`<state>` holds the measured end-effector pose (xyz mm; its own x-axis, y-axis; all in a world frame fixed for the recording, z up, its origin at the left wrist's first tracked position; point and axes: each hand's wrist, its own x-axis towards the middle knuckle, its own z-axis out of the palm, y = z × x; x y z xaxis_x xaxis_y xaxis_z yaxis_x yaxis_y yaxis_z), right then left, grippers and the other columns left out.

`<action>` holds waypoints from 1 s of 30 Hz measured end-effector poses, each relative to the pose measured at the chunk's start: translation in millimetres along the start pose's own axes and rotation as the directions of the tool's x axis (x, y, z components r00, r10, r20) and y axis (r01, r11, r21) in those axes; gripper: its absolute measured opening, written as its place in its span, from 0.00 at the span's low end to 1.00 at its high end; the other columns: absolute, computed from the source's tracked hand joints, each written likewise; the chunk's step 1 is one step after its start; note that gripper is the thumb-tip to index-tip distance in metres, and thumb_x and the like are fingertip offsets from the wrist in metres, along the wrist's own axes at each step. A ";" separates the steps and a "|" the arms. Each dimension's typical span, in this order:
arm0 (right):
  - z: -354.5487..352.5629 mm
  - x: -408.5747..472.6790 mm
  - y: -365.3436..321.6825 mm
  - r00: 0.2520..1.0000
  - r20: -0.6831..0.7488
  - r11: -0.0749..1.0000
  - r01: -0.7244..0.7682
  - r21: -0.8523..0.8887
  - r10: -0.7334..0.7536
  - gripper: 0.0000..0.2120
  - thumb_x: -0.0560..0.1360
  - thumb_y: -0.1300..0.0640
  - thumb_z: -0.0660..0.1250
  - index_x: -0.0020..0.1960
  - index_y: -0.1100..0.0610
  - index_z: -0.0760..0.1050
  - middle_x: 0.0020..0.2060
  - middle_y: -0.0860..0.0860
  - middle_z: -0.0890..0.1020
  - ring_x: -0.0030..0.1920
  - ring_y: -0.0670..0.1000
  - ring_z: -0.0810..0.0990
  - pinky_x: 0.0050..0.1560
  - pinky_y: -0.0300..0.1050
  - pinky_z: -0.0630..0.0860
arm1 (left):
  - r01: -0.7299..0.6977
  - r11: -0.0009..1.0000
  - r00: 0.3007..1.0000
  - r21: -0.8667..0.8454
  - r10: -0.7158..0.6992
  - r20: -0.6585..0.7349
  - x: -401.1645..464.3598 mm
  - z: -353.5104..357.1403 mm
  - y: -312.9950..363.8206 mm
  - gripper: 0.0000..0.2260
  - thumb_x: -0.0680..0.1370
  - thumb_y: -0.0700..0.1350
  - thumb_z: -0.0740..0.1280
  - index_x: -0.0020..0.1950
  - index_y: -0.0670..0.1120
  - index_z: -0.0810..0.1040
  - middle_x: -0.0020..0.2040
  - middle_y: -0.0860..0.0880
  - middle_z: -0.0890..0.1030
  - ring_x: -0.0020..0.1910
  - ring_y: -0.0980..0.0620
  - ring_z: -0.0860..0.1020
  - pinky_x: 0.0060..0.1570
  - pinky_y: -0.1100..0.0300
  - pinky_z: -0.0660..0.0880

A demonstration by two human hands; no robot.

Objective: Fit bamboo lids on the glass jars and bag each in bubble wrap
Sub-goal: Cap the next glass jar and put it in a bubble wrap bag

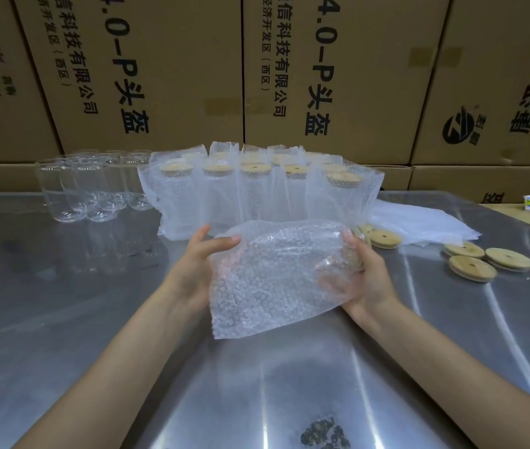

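Head view, one item in hand: bubble bag (276,280) lying on its side above the steel table (62,319), holding a glass jar whose bamboo lid (352,254) shows through the wrap at the right end. Left hand (198,257) grips the bag's left end, thumb on top, fingers underneath. Right hand (354,280) cups the lidded end, fingers curled round it through the plastic. Far centre: row of bagged jars (257,192), standing upright with lids on. Far left: bare jars (91,186), no lids, not yet bagged. Right of the hands: loose lids (490,259) flat on the table, one more (385,238) nearer the bags; flat spare bags (419,222) behind them. Cardboard cartons (176,76) along the back. Step judged: seating the jar fully in its bag. Best done by keeping the lid pressed on while sliding the jar to the closed end, then standing it beside the finished row.
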<state>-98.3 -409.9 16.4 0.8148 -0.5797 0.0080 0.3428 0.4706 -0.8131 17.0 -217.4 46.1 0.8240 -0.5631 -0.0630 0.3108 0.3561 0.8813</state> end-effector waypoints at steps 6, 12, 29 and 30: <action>-4.1 0.9 -0.7 1.000 -0.030 0.998 -0.009 0.070 0.011 0.22 0.66 0.45 0.72 0.58 0.49 0.80 0.51 0.53 0.85 0.47 0.56 0.85 0.50 0.53 0.81 | 0.067 0.996 0.984 -0.054 -0.057 0.172 1.8 -7.7 2.9 0.27 0.72 0.52 0.66 0.69 0.41 0.72 0.62 0.41 0.79 0.56 0.41 0.80 0.48 0.49 0.78; -4.6 1.1 -4.5 0.994 -0.105 0.998 0.034 0.051 -0.028 0.26 0.64 0.45 0.74 0.62 0.48 0.79 0.54 0.51 0.84 0.51 0.55 0.84 0.59 0.54 0.77 | 0.046 0.985 0.968 0.169 -0.086 0.236 2.8 -4.2 2.6 0.24 0.73 0.59 0.64 0.62 0.46 0.79 0.60 0.45 0.82 0.59 0.43 0.80 0.56 0.47 0.76; 10.1 -8.1 2.6 0.976 0.165 0.988 -0.126 -0.094 0.140 0.24 0.73 0.42 0.64 0.61 0.58 0.78 0.53 0.58 0.83 0.47 0.57 0.83 0.42 0.50 0.79 | -0.203 0.911 0.973 0.360 0.146 0.180 -15.4 16.4 -25.4 0.26 0.71 0.44 0.73 0.68 0.48 0.70 0.61 0.49 0.81 0.55 0.53 0.81 0.53 0.61 0.79; 10.0 -7.9 2.5 0.981 0.145 0.989 -0.118 -0.084 0.129 0.26 0.72 0.43 0.65 0.62 0.59 0.78 0.54 0.59 0.82 0.50 0.59 0.82 0.47 0.52 0.79 | -0.209 0.900 0.971 0.382 0.147 0.186 -16.7 17.9 -26.8 0.27 0.72 0.44 0.72 0.69 0.49 0.68 0.62 0.51 0.80 0.55 0.56 0.81 0.50 0.66 0.79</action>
<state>-99.2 -397.5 20.1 0.9113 -0.4116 -0.0133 0.2036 0.4784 -0.8542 -13.5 -230.9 32.0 0.7578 -0.6337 0.1554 -0.0733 0.1539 0.9854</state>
